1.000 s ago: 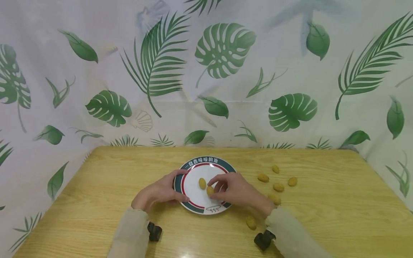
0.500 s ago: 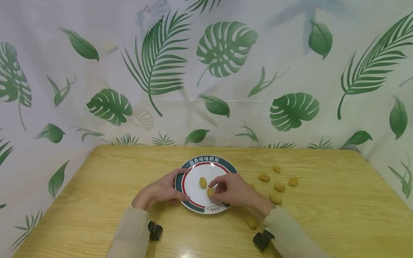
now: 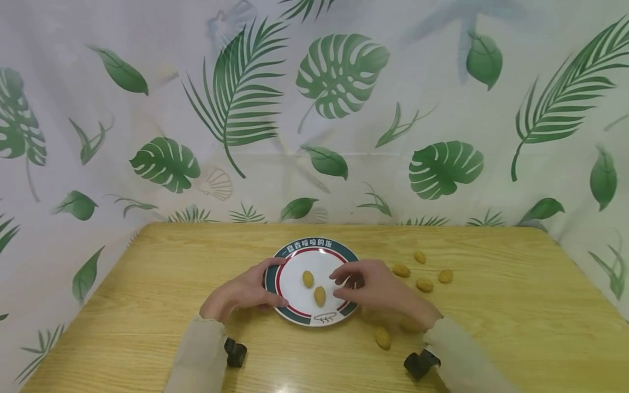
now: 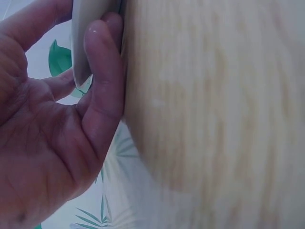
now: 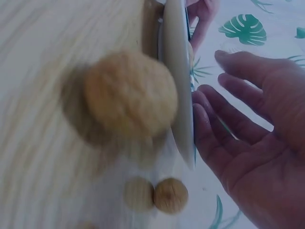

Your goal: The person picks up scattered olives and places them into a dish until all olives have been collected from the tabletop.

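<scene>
A round white plate (image 3: pixel 296 259) with a dark green rim and red ring lies on the wooden table. My left hand (image 3: pixel 248 286) grips its left edge; in the left wrist view some fingers of the left hand (image 4: pixel 47 124) curl under the plate (image 4: pixel 88 43). Two yellow-brown oval pieces, walnut-like, rest on the plate: one farther back (image 3: pixel 307 279), one nearer (image 3: pixel 320 296). My right hand (image 3: pixel 371 286) hovers over the plate's right side, fingers parted and holding nothing. In the right wrist view the right hand (image 5: pixel 257 119) is likewise bare beside the plate (image 5: pixel 178 90).
Several more oval pieces (image 3: pixel 425 285) lie on the table (image 3: pixel 506 305) to the right of the plate. One oval piece (image 3: pixel 382 338) sits nearer the front, and the right forearm partly covers another. A leaf-printed cloth (image 3: pixel 344 180) hangs behind the table.
The right hand has let go of the nearer oval piece, which stays on the plate, and has moved right with fingers parted. My left hand keeps its hold on the plate.
</scene>
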Tool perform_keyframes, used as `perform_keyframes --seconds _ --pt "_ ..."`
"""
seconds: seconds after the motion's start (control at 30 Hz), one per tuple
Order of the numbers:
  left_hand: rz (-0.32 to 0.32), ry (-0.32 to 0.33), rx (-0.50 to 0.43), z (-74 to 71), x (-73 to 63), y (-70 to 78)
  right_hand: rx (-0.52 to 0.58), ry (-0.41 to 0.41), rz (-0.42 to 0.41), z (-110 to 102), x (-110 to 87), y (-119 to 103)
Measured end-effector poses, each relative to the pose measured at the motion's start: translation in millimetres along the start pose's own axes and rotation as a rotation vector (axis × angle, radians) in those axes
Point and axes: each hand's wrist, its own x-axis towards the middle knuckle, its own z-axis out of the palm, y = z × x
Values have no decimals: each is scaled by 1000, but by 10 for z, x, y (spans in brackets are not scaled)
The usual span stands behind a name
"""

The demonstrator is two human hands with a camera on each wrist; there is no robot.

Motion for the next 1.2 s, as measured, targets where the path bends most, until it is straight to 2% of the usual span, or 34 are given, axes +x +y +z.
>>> perform_keyframes --seconds 0.27,0.5,0.77,0.97,1.2 --pt "-6 5 8 -7 13 -26 -12 40 -21 -154 -121 45" --pt "5 8 4 2 19 -24 13 79 -72 -287 -242 44" --pt "1 6 1 8 13 -8 -16 126 -17 -424 -398 118" --pt "3 1 0 18 8 -2 -53 199 -24 -503 -535 205" --pt "-6 8 8 14 -3 -6 -67 236 -16 -586 -690 276"
